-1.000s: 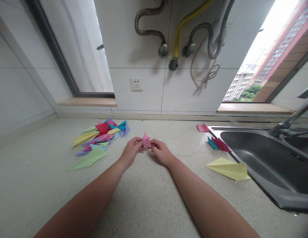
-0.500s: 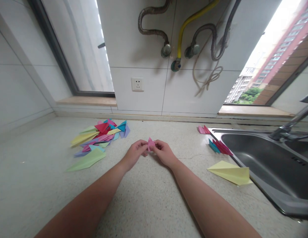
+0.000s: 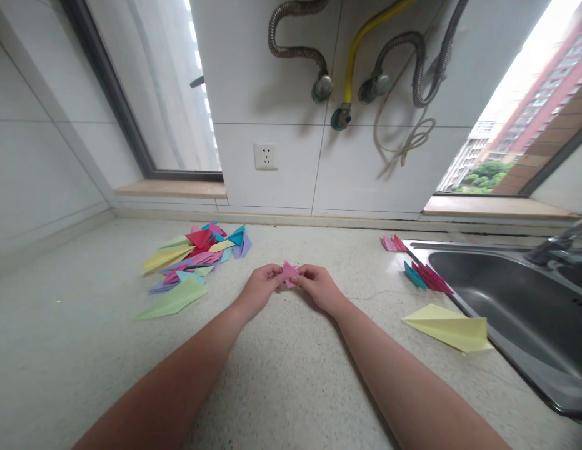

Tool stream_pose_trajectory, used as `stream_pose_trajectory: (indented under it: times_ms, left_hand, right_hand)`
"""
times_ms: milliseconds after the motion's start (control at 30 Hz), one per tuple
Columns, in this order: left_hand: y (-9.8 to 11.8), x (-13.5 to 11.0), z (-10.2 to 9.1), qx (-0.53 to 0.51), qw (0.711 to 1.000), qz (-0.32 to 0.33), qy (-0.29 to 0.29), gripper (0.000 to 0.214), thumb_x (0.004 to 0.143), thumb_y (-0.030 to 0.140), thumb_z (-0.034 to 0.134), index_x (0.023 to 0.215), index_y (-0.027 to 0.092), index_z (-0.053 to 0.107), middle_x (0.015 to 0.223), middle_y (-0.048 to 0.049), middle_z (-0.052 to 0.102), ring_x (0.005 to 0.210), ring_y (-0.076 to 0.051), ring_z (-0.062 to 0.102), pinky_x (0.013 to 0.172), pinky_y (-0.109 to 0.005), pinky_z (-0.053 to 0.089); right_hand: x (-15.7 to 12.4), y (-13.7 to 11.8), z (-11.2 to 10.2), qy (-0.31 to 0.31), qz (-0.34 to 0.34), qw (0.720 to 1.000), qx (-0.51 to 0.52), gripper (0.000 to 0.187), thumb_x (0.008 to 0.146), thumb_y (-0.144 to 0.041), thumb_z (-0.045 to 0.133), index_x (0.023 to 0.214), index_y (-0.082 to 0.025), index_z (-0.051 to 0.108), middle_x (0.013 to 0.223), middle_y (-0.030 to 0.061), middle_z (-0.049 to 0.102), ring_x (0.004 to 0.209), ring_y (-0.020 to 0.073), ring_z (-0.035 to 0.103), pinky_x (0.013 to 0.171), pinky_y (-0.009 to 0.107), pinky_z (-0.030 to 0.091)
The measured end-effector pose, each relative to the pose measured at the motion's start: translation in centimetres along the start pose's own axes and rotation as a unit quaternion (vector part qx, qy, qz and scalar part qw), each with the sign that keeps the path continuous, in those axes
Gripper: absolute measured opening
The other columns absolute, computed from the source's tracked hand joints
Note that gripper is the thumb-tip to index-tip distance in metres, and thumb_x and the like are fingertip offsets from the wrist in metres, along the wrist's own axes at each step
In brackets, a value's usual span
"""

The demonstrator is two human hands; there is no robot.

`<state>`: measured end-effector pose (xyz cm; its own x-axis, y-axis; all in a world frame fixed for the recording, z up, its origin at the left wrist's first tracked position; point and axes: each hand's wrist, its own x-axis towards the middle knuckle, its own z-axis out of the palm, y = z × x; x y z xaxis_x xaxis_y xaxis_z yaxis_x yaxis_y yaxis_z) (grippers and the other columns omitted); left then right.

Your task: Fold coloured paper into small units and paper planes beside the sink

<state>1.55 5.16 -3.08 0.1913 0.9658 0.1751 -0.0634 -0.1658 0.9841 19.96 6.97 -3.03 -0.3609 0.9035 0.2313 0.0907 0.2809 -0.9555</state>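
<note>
Between my two hands is a small piece of folded pink paper, its pointed tip facing away from me. My left hand pinches its left side, and my right hand pinches the right side with the thumb on top. Both hands are just above or on the speckled counter; I cannot tell which. Fingers hide parts of the paper. Off to the left lies a heap of folded paper planes in several colours, with a pale green paper plane at its near edge.
Right of my hands, a yellow paper plane, blue and magenta folded papers and small pink ones lie near the steel sink. A faucet stands behind it. The tiled wall carries a socket and hoses.
The whole view has shifted slightly, so everything appears a little further right. Both hands keep hold of the pink paper, which looks slightly turned, with more of its surface showing.
</note>
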Motion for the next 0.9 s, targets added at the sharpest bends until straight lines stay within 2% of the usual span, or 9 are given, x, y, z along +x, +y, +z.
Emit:
stream_pose_trajectory:
  times_ms: [200, 333, 467, 567, 733, 900]
  left_hand:
    - [0.4, -0.2, 0.0, -0.011, 1.0, -0.002, -0.012, 0.026, 0.081, 0.038, 0.068, 0.088, 0.013, 0.067, 0.07, -0.0011, 0.064, 0.063, -0.011, 0.055, 0.062, -0.023, 0.041]
    - [0.7, -0.3, -0.1, -0.008, 1.0, -0.015, -0.011, 0.028, 0.079, 0.04, 0.07, 0.088, 0.014, 0.065, 0.071, -0.0009, 0.063, 0.055, -0.009, 0.051, 0.052, -0.022, 0.038]
    - [1.0, -0.6, 0.1, -0.019, 0.999, -0.023, -0.016, 0.035, 0.077, 0.045, 0.07, 0.098, 0.017, 0.065, 0.073, -0.0012, 0.063, 0.054, -0.01, 0.053, 0.044, -0.021, 0.037]
    - [1.3, -0.8, 0.2, -0.018, 0.999, -0.03, -0.018, 0.035, 0.077, 0.047, 0.07, 0.093, 0.017, 0.067, 0.068, -0.0017, 0.064, 0.055, -0.012, 0.057, 0.045, -0.021, 0.04]
    - [1.4, -0.7, 0.3, -0.032, 0.999, -0.042, -0.001, 0.032, 0.076, 0.044, 0.072, 0.09, 0.016, 0.07, 0.075, -0.005, 0.069, 0.061, -0.014, 0.063, 0.052, -0.024, 0.046]
    - [1.5, -0.7, 0.2, -0.021, 0.998, -0.056, 0.012, 0.031, 0.075, 0.042, 0.074, 0.089, 0.015, 0.071, 0.071, -0.0048, 0.07, 0.053, -0.013, 0.061, 0.048, -0.024, 0.045]
  right_hand:
    - [0.0, -0.2, 0.1, 0.0, 0.007, 1.0, -0.007, 0.024, 0.079, -0.038, 0.069, 0.075, -0.015, 0.066, 0.069, -0.0003, 0.062, 0.066, 0.0123, 0.053, 0.067, 0.026, 0.04]
    - [-0.1, -0.4, 0.4, 0.0, 0.024, 1.0, 0.013, 0.028, 0.077, -0.042, 0.07, 0.073, -0.015, 0.062, 0.066, -0.0014, 0.059, 0.061, 0.0113, 0.051, 0.061, 0.026, 0.042]
    - [-0.3, -0.6, 0.7, -0.018, 0.05, 0.994, 0.093, 0.032, 0.075, -0.046, 0.072, 0.08, -0.018, 0.058, 0.073, -0.0004, 0.061, 0.065, 0.0133, 0.059, 0.059, 0.028, 0.052]
    - [-0.5, -0.7, 0.9, -0.035, 0.061, 0.991, 0.116, 0.035, 0.074, -0.049, 0.073, 0.082, -0.019, 0.057, 0.075, 0.0, 0.063, 0.069, 0.0147, 0.064, 0.063, 0.032, 0.058]
    - [-0.6, -0.7, 0.9, -0.043, 0.088, 0.987, 0.127, 0.035, 0.075, -0.047, 0.073, 0.087, -0.019, 0.056, 0.071, 0.0014, 0.068, 0.068, 0.0173, 0.069, 0.066, 0.035, 0.06]
    - [-0.6, -1.0, 0.9, -0.021, 0.094, 0.987, 0.129, 0.033, 0.074, -0.045, 0.074, 0.085, -0.018, 0.059, 0.076, 0.0031, 0.07, 0.069, 0.0189, 0.071, 0.07, 0.037, 0.058]
